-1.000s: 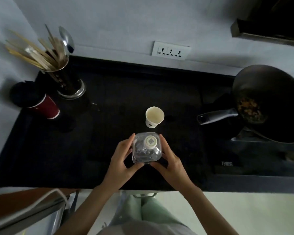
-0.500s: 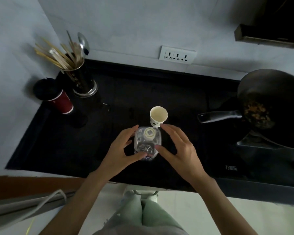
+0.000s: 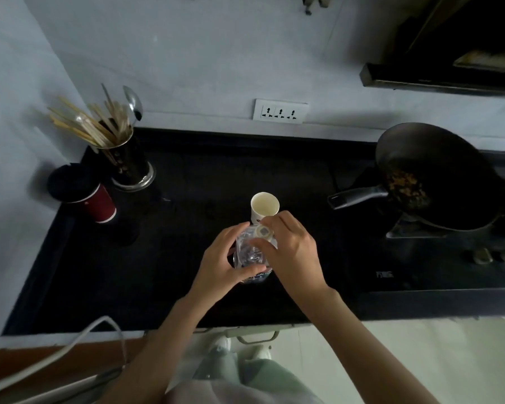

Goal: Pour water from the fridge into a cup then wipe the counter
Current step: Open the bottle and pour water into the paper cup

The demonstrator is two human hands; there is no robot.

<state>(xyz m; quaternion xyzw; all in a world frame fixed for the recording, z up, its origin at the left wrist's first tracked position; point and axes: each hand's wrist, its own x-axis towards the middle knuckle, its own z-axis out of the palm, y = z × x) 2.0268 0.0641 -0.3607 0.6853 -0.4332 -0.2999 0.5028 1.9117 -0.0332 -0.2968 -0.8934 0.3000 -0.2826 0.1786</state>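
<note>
A clear plastic water bottle [image 3: 250,255] stands upright on the black counter [image 3: 187,228], seen from above. My left hand [image 3: 220,260] grips its body from the left side. My right hand [image 3: 293,252] reaches over the top, and its thumb and fingers pinch the pale cap [image 3: 263,231]. A white paper cup [image 3: 264,206] stands upright just beyond the bottle, and I cannot see any water in it.
A steel holder of chopsticks and spoons [image 3: 123,158] and a red cup with a black lid [image 3: 85,193] stand at the back left. A dark wok with food [image 3: 432,176] sits on the stove at right, handle pointing left. A white cable [image 3: 56,357] runs below the counter edge.
My right hand left the bottle's side and moved up onto the cap. The left hand keeps its hold on the bottle. The camera tilted up and shifted.
</note>
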